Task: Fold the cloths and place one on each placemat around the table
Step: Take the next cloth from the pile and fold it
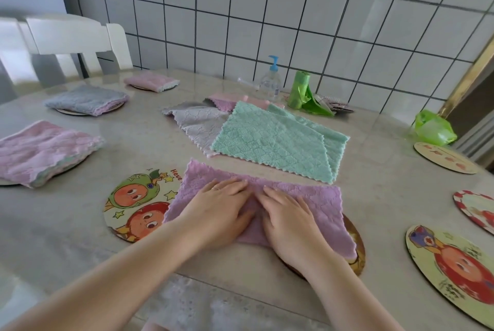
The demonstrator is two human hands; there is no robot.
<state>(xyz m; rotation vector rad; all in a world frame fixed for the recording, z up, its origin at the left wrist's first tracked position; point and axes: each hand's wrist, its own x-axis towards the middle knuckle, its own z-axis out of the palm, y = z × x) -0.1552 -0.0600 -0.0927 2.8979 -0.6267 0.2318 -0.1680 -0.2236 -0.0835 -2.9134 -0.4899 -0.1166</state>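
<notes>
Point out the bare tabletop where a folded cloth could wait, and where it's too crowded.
Bare tabletop lies between the green cloth and the right-hand placemats. Another patch sits left of the cartoon placemat, below the pink folded cloth. Crowded: the far edge by the pump bottle and bag roll, with unfolded cloths just in front.

The purple cloth (pixel 315 205) is soft, matt, quilted fleece with scalloped edges — the green cloth (pixel 270 140) alike. The worktop (pixel 66 245) is glossy, stone-like. Printed placemats (pixel 451 261) look smooth; the pump bottle (pixel 270 82) is clear plastic — wall tiles (pixel 267 9) glossy.
</notes>
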